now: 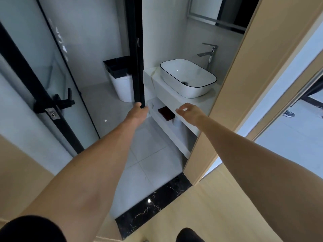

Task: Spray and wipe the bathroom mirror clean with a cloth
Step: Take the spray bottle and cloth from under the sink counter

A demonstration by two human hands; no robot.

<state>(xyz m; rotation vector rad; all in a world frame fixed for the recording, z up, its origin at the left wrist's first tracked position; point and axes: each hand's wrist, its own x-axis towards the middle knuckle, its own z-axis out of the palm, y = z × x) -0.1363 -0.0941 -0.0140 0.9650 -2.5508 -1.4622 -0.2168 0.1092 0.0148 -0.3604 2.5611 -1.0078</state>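
Gripping the black metal-framed glass door point(138, 67) by its edge, the left hand point(138, 112) looks to be clearing the way in. Right hand point(187, 111) hovers loose, empty, near the white counter point(174, 100). Wall mirror point(206, 9) sits above; no spray or cloth visible.

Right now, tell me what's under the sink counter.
Under the counter an open shelf holds a dark reddish-brown object and something white beside it. The right hand and door frame hide the rest.

Bare forearms, black short sleeve point(31, 229), dark shoe point(189, 235)
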